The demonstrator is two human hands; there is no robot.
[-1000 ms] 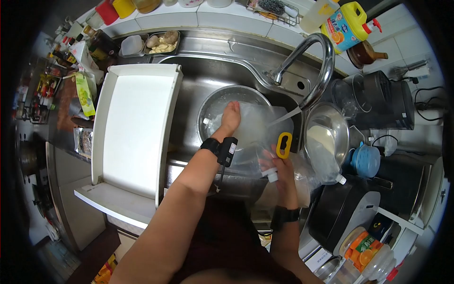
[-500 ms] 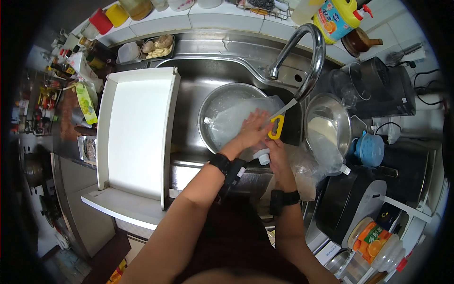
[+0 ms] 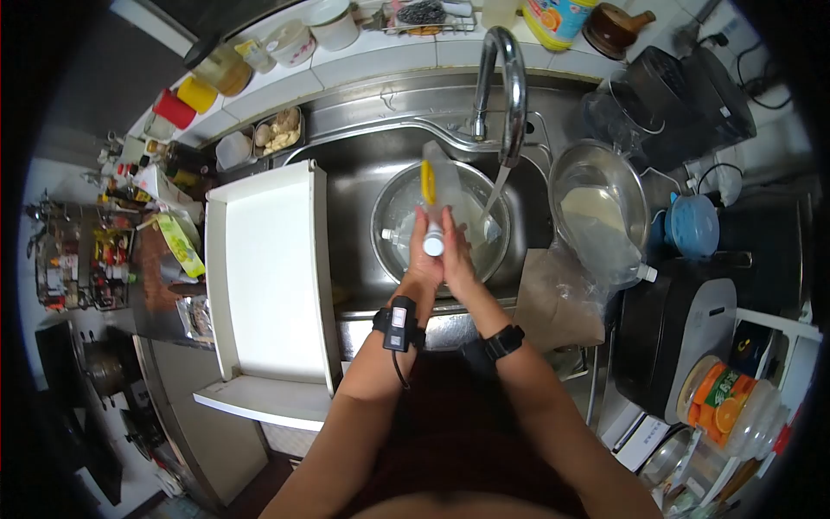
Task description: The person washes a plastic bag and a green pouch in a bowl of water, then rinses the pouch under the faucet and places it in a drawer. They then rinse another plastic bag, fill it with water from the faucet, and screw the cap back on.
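Note:
A clear plastic spout pouch [image 3: 443, 182] with a yellow handle and a white cap is turned almost edge-on over the metal basin [image 3: 377, 212]. My left hand [image 3: 424, 246] presses against its left side near the capped end. On the other side, my right hand [image 3: 458, 255] closes against it, so the pouch is held between both palms. Its cap points toward me. Inside the basin, beneath my hands, lies clear plastic with another white cap [image 3: 388, 234]. Water runs from the curved faucet [image 3: 512, 104] into the basin, just right of the pouch.
A white drawer-like tray [image 3: 268, 285] stands left of the sink [image 3: 354, 164]. To the right, a steel bowl [image 3: 638, 186] holds another capped pouch [image 3: 596, 246], with a brown paper bag [image 3: 553, 298] below it. Jars and an orange-labelled bottle [image 3: 553, 22] line the back ledge.
Both hands have moved left, away from the water stream. The pouch has turned from lying flat to nearly edge-on, with its yellow handle now on the left. The camera view has shifted.

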